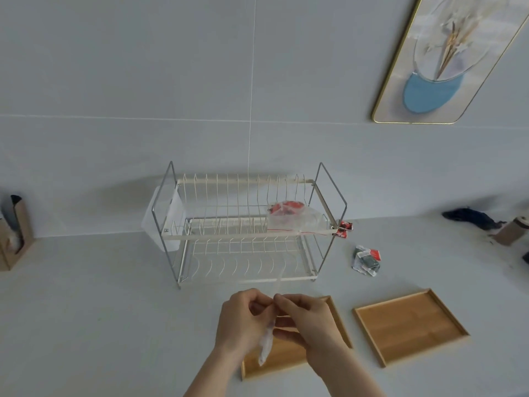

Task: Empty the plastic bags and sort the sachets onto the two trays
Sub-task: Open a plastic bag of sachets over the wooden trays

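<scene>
My left hand (243, 319) and my right hand (306, 319) meet in front of the rack, both pinching a crumpled clear plastic bag (264, 343) that hangs down between them. Under my hands lies a wooden tray (340, 325), partly hidden. A second wooden tray (409, 325) lies to its right with nothing on it. A pile of dark green and red sachets (367, 259) lies on the counter behind the right tray. Another clear bag with red sachets (289, 214) rests on the rack's upper shelf. Two red sachets (344, 229) hang at the rack's right end.
A white wire dish rack (246, 227) stands against the tiled wall, with a white plastic holder (166, 219) on its left end. A cardboard box (14, 239) sits far left. Dark cloth (472, 219) and a brown object (512, 230) lie far right.
</scene>
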The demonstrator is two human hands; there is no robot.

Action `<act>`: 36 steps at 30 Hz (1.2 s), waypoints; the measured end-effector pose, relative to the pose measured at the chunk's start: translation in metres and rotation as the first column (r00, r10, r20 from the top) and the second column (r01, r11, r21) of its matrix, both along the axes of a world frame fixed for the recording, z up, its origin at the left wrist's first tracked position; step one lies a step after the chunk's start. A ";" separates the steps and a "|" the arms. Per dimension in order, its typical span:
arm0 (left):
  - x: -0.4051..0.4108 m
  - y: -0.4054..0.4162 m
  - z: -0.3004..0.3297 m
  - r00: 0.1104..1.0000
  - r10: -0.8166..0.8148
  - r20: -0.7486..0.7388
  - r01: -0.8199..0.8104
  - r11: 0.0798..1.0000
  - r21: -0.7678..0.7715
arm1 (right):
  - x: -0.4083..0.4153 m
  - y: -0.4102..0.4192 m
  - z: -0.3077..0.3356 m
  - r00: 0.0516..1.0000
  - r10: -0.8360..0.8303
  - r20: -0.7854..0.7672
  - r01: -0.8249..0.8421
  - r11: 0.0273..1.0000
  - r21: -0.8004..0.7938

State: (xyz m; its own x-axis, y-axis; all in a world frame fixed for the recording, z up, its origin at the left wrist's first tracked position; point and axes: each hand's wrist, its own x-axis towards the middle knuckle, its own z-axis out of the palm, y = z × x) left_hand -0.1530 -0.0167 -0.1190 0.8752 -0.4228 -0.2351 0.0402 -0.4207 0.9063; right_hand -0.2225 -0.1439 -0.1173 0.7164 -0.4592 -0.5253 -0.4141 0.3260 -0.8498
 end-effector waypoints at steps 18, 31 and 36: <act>0.004 0.012 -0.020 0.999 -0.043 -0.016 0.043 0.998 -0.047 | 0.004 0.009 -0.010 0.999 -0.043 -0.025 0.046 0.993 0.113; 0.006 0.010 -0.024 0.999 -0.039 -0.024 0.040 0.998 0.047 | 0.007 0.014 -0.017 0.999 -0.036 -0.030 0.036 0.999 0.015; 0.008 0.013 -0.026 0.996 -0.021 -0.083 0.021 1.000 0.000 | 0.008 0.016 -0.021 0.997 0.075 0.002 -0.073 0.980 -0.187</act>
